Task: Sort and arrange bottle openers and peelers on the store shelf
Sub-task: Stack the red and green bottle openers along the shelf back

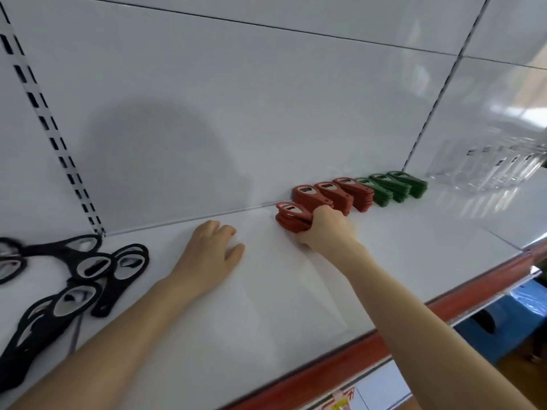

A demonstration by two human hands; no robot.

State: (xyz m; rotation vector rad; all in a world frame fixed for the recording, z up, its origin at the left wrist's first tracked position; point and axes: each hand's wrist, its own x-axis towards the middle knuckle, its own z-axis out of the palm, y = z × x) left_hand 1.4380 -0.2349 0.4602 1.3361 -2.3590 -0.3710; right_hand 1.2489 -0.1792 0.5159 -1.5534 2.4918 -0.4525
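1. my right hand (324, 229) has its fingers clamped on a small stack of red bottle openers (293, 217), which sits on the white shelf (399, 250) close to the back edge, just left of the row already standing there.
2. my left hand (211, 255) lies palm down on the bare shelf, fingers slightly apart, holding nothing.
3. the step in hand, as i judge it, is setting this stack in as the next red pile. the row runs along the back edge toward the right corner: three red stacks (331, 195), then three green stacks (393, 186).
4. the next move likely calls for sliding the stack snug beside its red neighbour and squaring it with the others, then letting go without toppling the pile.
5. the openers look like flat, rounded plastic paddles with a pale metal-looking insert at the wide end; they stack neatly.
6. the black openers (88, 270) lie loose and overlapping near the left edge, longer, with oval loops, still unsorted.
7. the shelf is smooth and glossy with a red front lip; clear plastic containers (485, 167) stand toward the far right.
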